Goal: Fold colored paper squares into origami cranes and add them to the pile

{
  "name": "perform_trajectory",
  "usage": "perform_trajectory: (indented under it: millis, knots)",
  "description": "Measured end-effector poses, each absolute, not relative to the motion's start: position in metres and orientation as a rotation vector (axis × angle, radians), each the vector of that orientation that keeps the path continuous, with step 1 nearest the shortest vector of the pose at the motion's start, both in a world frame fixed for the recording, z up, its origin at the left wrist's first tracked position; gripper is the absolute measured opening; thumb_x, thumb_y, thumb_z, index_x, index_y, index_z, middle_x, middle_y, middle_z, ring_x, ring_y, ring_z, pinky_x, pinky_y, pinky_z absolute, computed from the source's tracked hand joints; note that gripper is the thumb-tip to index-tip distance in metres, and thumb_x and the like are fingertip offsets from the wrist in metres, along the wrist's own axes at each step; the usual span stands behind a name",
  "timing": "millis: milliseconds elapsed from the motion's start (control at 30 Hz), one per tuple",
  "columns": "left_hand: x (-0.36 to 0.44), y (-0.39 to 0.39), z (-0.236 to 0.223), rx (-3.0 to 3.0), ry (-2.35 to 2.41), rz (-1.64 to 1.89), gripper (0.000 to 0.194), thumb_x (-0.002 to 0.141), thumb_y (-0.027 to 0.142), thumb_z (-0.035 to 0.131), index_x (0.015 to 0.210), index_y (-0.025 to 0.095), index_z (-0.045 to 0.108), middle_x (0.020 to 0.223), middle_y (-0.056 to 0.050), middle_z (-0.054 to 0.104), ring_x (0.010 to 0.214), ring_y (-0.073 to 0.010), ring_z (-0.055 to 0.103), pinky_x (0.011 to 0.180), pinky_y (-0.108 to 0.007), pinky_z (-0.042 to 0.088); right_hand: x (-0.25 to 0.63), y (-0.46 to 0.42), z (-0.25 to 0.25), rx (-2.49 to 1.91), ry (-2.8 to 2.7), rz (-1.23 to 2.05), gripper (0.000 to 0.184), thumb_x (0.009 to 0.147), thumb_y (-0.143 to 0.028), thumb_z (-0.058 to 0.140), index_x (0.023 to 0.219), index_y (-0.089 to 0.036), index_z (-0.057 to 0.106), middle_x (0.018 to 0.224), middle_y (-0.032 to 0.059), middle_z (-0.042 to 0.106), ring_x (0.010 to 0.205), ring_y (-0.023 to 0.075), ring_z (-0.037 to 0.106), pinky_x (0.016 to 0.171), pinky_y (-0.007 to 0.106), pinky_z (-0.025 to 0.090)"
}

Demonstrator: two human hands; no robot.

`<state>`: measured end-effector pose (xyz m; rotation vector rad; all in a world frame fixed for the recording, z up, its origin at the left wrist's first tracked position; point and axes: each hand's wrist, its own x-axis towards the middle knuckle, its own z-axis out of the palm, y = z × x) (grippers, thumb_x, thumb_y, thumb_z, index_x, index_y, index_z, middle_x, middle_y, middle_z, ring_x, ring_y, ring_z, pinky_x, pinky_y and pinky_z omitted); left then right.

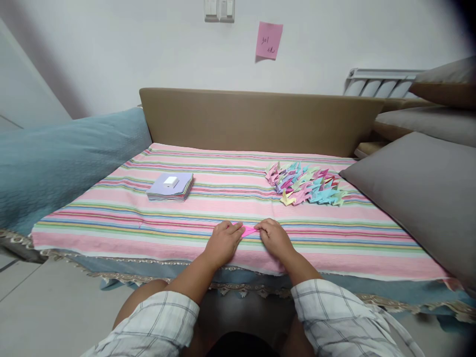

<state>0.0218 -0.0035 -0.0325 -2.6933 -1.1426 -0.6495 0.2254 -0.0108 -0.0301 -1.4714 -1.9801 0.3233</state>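
A small folded piece of bright pink paper lies on the striped cloth between my two hands, near the front edge of the seat. My left hand covers the paper's left part, its fingers pressed together over it. At the right tip of the paper, the thumb and fingers of my right hand pinch the end. Much of the folded shape is hidden under the left fingers. Beyond my right hand lies a group of folded paper cranes in pink, blue, green, yellow and purple.
Back left, a stack of square coloured paper carries a small white box-like object. Grey cushions pile up at right. A blue-covered armrest bounds the left side, and a brown backrest stands behind the striped cloth.
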Motion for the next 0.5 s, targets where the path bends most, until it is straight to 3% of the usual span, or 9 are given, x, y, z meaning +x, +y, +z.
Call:
perform_trajectory:
  millis: [167,333,500]
  knots:
    - [0.0219,-0.0036,-0.0331,-2.686,-1.141,-0.642,0.031,0.088,0.028,0.048,0.117,0.023,0.058,0.123,-0.003,0.059,0.094,-0.0213,0.049,0.084,-0.039,0.043,0.2258,-0.0107,-0.0267,-1.522,-1.813,0.438,0.025,0.079,-0.011,0.045,0.086,-0.018,0.068,0.09,0.0055,0.063,0.09,0.0168,0.056,0.084,0.028,0.042]
    - [0.0213,-0.0038,-0.0338,-2.674,-1.126,-0.666,0.031,0.088,0.028,0.048,0.117,0.022,0.058,0.122,-0.004,0.06,0.093,-0.0207,0.05,0.084,-0.038,0.043,0.2203,-0.0107,-0.0244,-1.486,-1.81,0.447,0.022,0.082,-0.026,0.051,0.069,-0.019,0.068,0.077,0.0046,0.061,0.083,0.0177,0.055,0.08,0.029,0.043]
    - [0.0216,-0.004,-0.0358,-2.659,-1.126,-0.697,0.031,0.088,0.028,0.048,0.117,0.022,0.058,0.122,-0.004,0.06,0.094,-0.021,0.05,0.085,-0.039,0.043,0.2178,-0.012,-0.0258,-1.479,-1.745,0.371,0.022,0.081,-0.032,0.054,0.073,-0.02,0.07,0.085,0.0055,0.06,0.085,0.0185,0.055,0.08,0.031,0.042]
